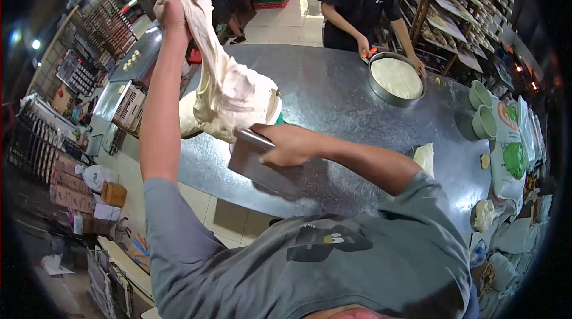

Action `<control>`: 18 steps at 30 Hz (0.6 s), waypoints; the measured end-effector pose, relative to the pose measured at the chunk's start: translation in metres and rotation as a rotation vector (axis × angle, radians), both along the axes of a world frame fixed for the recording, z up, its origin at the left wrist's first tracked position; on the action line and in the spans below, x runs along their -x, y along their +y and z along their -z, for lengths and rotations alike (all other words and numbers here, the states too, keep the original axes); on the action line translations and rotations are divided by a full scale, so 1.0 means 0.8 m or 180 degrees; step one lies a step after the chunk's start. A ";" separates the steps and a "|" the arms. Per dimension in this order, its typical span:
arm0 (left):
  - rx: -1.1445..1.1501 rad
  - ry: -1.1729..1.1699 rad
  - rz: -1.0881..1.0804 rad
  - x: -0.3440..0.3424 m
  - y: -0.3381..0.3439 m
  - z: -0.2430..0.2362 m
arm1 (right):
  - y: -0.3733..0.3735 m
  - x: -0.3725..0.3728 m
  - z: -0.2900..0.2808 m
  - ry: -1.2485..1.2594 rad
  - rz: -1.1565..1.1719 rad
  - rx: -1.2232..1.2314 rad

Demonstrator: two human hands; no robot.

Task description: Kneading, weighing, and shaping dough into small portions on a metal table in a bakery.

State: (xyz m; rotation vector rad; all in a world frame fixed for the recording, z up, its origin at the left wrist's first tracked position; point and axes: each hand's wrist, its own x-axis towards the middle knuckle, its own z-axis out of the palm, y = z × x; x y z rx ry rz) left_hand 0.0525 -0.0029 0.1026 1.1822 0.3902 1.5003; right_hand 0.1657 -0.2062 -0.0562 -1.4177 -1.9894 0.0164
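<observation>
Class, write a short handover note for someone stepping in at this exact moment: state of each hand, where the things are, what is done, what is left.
Left hand: raised high, gripping the top of a stretched mass of dough.
Right hand: holds a metal bench scraper at the dough's lower end.
Dough hangs down to the steel table; a small piece of dough lies to the right.
Done: dough lifted.
Left: it hangs uncut at the scraper.
A co-worker's round pan is opposite.
</observation>
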 end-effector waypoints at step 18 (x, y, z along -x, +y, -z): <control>-0.1192 0.0143 0.0462 -0.018 -0.002 -0.099 | 0.112 -0.076 -0.057 0.2492 -0.0361 0.0832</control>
